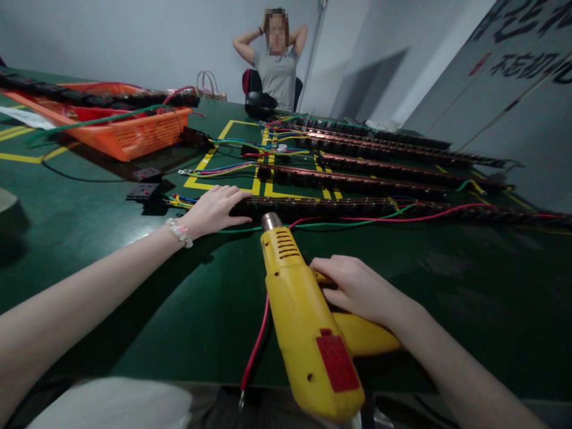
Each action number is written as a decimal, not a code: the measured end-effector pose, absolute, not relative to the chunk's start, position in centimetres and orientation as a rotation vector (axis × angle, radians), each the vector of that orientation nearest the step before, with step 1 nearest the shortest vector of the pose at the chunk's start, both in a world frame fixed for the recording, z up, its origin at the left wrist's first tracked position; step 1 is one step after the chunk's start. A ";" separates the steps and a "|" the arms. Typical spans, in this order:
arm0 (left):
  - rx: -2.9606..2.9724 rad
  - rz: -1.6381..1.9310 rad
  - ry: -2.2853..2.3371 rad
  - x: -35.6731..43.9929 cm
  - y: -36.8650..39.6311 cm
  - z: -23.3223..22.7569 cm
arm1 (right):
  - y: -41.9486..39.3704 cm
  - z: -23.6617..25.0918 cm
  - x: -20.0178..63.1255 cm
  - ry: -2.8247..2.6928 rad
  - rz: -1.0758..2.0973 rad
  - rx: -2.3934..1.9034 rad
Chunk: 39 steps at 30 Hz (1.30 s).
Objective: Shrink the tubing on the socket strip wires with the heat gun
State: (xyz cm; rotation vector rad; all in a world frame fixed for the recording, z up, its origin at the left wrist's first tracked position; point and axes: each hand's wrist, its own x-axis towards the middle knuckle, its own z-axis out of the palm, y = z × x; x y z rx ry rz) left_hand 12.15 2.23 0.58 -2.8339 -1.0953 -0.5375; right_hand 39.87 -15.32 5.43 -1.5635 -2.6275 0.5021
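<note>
A right hand (357, 289) gripped the heat gun (304, 316) by its handle — rigid, hefty; at ten o'clock, the left hand (214, 210) lay flat, pinning a stiff socket strip (322, 207).

Open green desk (469, 298) on the near right. Farther back, blocked by rows of black strips (357, 182) and loose wires (250, 149); at far left by an orange basket (134, 134).

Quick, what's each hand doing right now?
Left hand: open, fingers flat on the end of the nearest black strip.
Right hand: closed around the handle of the yellow heat gun.
</note>
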 end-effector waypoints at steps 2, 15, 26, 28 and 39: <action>-2.836 -0.551 -1.089 12.5 0.6 0.6 | -15.2 5.5 39.6 -2.673 0.410 -1.560; -2.642 -0.421 -1.512 6.7 -1.6 1.7 | -15.1 5.3 38.1 -2.797 0.145 -1.526; -2.434 -0.758 -1.636 4.8 -0.6 1.1 | -11.4 4.3 39.5 -2.620 0.318 -1.616; -2.430 -0.817 -1.690 4.3 -0.4 1.0 | -10.6 4.2 39.3 -2.607 0.299 -1.619; -2.290 -1.026 -1.802 2.8 -0.2 1.8 | -10.6 5.0 35.1 -2.693 0.066 -1.677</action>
